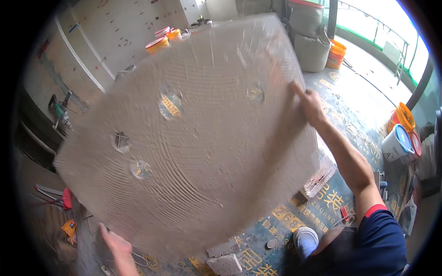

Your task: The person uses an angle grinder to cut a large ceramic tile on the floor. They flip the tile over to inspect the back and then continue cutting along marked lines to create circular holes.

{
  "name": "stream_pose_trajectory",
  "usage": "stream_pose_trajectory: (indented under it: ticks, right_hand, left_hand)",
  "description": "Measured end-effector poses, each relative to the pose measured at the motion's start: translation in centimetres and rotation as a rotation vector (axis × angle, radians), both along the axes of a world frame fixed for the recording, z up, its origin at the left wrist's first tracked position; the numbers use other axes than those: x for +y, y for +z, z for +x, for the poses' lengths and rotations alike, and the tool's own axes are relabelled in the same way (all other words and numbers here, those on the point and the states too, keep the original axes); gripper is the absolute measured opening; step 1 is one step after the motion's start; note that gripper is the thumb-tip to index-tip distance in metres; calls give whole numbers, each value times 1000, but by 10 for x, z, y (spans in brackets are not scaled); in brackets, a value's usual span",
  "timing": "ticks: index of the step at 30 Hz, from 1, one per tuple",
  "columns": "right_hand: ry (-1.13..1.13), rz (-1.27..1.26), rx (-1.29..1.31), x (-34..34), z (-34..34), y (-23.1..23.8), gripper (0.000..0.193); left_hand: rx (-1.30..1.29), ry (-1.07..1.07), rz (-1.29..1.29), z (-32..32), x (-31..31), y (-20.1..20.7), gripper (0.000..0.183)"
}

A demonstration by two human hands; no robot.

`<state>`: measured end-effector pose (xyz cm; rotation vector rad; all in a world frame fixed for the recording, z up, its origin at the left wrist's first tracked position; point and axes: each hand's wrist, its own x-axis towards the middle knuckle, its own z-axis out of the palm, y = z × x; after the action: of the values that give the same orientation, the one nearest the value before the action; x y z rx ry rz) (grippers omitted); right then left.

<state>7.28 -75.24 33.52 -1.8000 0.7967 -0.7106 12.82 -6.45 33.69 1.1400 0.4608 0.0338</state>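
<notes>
A large flat tile [207,138], its upward face spread with grey adhesive combed into curved ridges, fills the middle of the head view. Several roundish gaps break the coating, and patterned printing shows in some of them; I cannot tell if they are holes. My right hand [312,106] grips the tile's right edge, thumb on the coated face. At the lower left edge, my left hand [117,246] is closed on the tile, its fingers mostly hidden beneath. The tile is tilted, raised above the floor, and slightly blurred.
Printed protective sheeting [258,257] covers the floor. Blocks [224,265] lie below the tile. Buckets [398,142] stand at right, a stacked white sack [311,50] and an orange bucket [336,54] at far right. A green power tool [61,110] is at left.
</notes>
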Motion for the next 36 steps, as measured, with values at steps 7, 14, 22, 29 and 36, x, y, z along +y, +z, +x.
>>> stream_pose_trajectory:
  ticks: [7, 14, 22, 29, 36]
  right_hand:
    - [105, -75, 529, -14, -33, -131, 83]
    - [145, 74, 800, -1, -46, -205, 82]
    - [192, 56, 908, -4, -31, -256, 83]
    - [200, 68, 923, -5, -22, -269, 84]
    - [223, 81, 925, -6, -8, -271, 84]
  left_hand:
    - [435, -301, -102, -76, 46, -188, 72]
    - [669, -404, 39, -133, 2, -202, 77]
    - [850, -389, 112, -129, 54, -302, 83]
    - [752, -389, -83, -129, 82, -355, 80]
    - [699, -386, -236, -122, 78, -364, 76]
